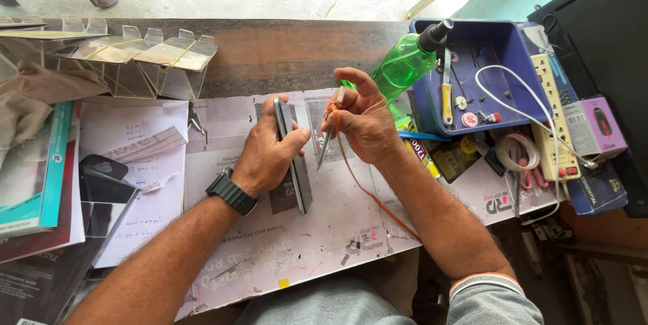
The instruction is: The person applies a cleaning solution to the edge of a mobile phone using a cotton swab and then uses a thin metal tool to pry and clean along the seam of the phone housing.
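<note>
Grey-edged and slim, a dark smartphone [287, 146] is standing on its long side on the pale scuffed work mat [283, 244] at the desk's centre. The left hand [266, 153], wearing a black wristwatch [233, 192], is clamping it, thumb on one face and fingers closed over the top edge. At three o'clock from the phone, the right hand [361, 119] is pinching a thin metal pointed tool [327, 139], fingers pressed together around it, an orange cord [368, 193] trailing toward six o'clock. The tool tip is hovering just beside the phone, apparently not touching, so the prying seems barely begun. A green spray bottle [405, 62] is lying at one o'clock against a blue plastic tray [503, 41].
</note>
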